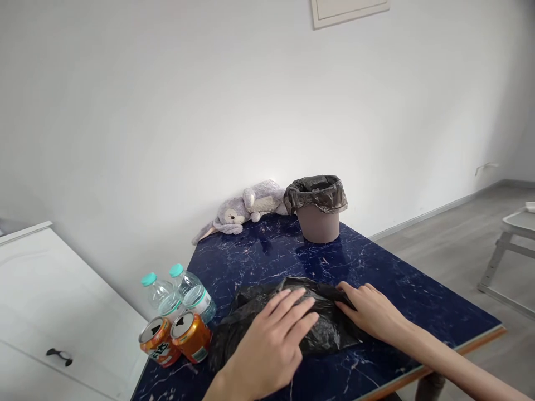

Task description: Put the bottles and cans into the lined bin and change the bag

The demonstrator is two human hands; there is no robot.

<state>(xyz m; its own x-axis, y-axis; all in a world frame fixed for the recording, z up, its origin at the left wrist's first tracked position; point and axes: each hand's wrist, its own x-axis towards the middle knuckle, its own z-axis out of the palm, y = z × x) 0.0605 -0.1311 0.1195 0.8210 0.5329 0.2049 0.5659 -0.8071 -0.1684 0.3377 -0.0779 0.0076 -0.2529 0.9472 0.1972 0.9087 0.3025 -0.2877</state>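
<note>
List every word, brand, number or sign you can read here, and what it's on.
None reads clearly enough to quote.
Left orange drink can: large slanted lettering, too unclear to read.
Right orange drink can: small panel of print, too small.
Left clear bottle, right clear bottle: label print too small and blurred.

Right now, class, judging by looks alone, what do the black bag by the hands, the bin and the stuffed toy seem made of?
Black bag: probably thin plastic film; it is glossy, with crinkles and bright highlights.
Bin: likely rigid plastic, judging by its smooth, even-coloured wall, though painted metal is possible.
Stuffed toy: apparently plush fabric, given its fuzzy surface; its filling is hidden.
</note>
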